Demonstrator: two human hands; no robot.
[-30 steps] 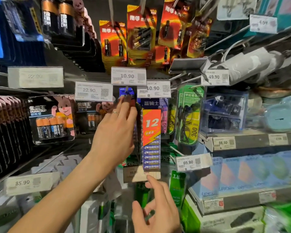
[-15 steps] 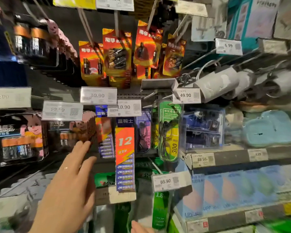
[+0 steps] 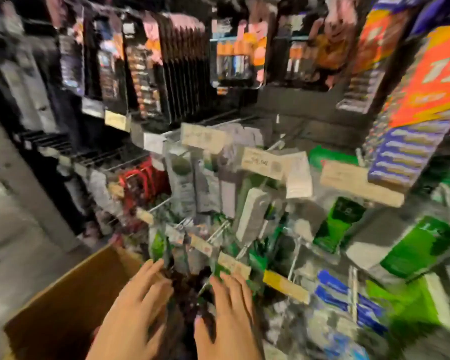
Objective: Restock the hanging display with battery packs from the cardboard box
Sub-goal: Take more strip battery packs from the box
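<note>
The hanging display (image 3: 218, 131) fills the far side, and the cardboard box (image 3: 70, 302) sits near left, below it. One orange-blue battery pack (image 3: 421, 107) hangs far right, its long axis roughly vertical and its printed face toward us. The left hand (image 3: 138, 307) and right hand (image 3: 229, 313) reach down with fingers stretched, grasping nothing I can see. The risk, I think, is that the fingers catch the low wire hooks (image 3: 220, 231) and knock packets off.

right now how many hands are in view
2. The left hand is at the right edge of the cardboard box; the right hand is beside it, left of the yellow price tag. Fingers look straight; blur may hide more.
</note>
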